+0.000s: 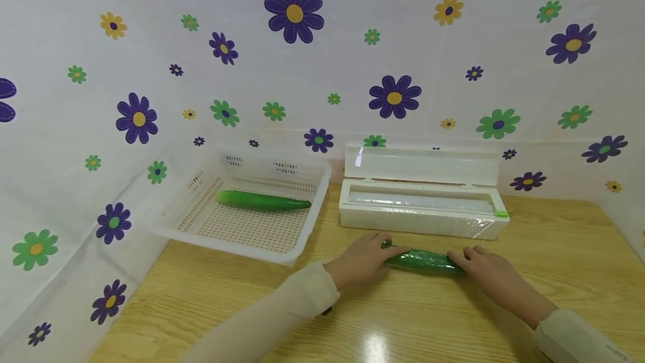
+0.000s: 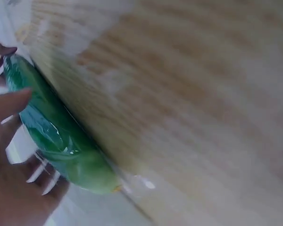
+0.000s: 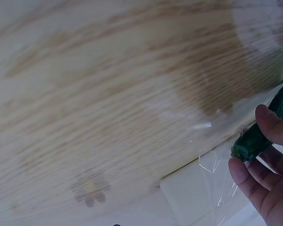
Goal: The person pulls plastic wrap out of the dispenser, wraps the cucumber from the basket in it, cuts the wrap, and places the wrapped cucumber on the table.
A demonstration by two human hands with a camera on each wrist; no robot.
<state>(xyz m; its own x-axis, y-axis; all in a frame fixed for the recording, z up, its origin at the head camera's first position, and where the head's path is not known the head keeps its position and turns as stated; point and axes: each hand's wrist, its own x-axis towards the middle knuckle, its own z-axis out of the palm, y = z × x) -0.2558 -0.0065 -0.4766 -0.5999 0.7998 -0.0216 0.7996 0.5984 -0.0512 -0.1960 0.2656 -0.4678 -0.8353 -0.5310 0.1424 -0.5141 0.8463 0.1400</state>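
A green cucumber (image 1: pixel 425 261) wrapped in clear, shiny plastic film lies crosswise in front of the film box. My left hand (image 1: pixel 364 259) grips its left end, thumb on the near side and fingers behind, as the left wrist view of the cucumber (image 2: pixel 61 132) also shows. At the other end my right hand (image 1: pixel 491 273) holds the darker tip between thumb and fingers. Loose clear film (image 3: pixel 212 157) sticks out past that tip in the right wrist view. Part of the cucumber is hidden under both hands.
Behind the hands stands a white film box (image 1: pixel 423 220), lid raised, with a roll of film (image 1: pixel 418 200) inside and a green piece at its right end. A white perforated basket (image 1: pixel 282 254) at left holds another cucumber (image 1: pixel 262 201). Flower-printed sheeting (image 1: pixel 322 71) surrounds the wooden table (image 1: pixel 403 318).
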